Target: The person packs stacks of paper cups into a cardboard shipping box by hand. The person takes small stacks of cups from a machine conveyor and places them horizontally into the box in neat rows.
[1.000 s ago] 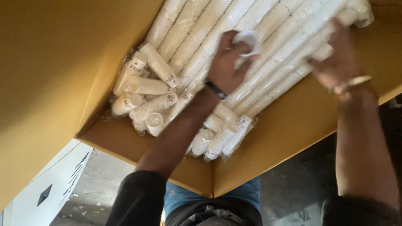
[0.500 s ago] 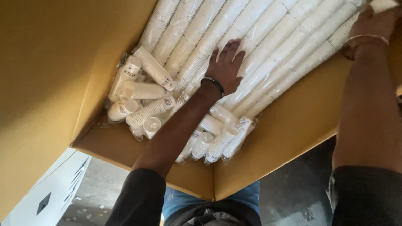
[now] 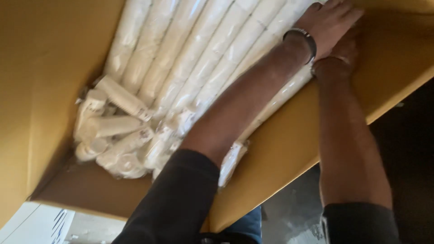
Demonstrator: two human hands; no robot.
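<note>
White wrapped cup sleeves [image 3: 212,68] run lengthwise up the carton [image 3: 289,149]; both hands' grip cannot be told.

Warm dim light, soft motion blur, dark lower-right corner.

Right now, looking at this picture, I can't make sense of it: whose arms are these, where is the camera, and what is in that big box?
The camera sits on a person's head and looks down, so both arms are that person's own. They reach into a large brown cardboard box. It is filled with long white sleeves of stacked cups wrapped in clear plastic, plus some shorter loose stacks in the near corner. The left hand, with a dark wristband, lies flat on the sleeves at the far end. The right hand sits just beneath it by the box wall; what its fingers grip is hidden.
</note>
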